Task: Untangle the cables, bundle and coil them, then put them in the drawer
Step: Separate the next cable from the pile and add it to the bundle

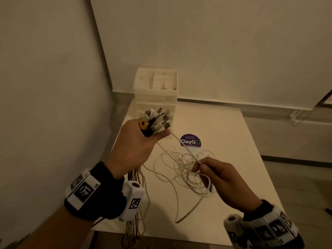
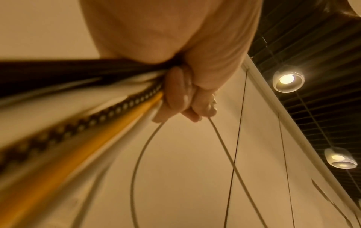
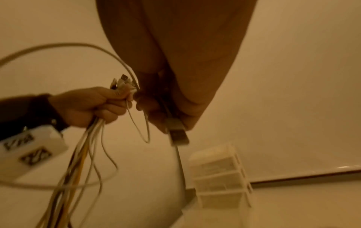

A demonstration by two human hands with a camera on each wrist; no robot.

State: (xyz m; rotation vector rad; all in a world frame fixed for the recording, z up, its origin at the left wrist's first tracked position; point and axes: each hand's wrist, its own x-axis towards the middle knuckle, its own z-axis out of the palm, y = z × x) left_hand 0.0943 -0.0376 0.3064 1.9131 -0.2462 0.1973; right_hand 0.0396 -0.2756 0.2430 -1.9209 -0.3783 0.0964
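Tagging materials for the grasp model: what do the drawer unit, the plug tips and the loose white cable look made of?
Drawer unit: looks like translucent white plastic, slightly glossy; contents show faintly through the walls.
Plug tips in the left hand: bare metal shells, by their grey sheen, on white, black and yellow housings, probably plastic.
White cable pinched by the right hand: thin, limp, matte jacket, likely rubbery plastic.

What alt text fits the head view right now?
Left hand grips a bundle of cable plugs upright while the right hand pinches one white cable above a loose tangle on the white table; a drawer unit stands behind.
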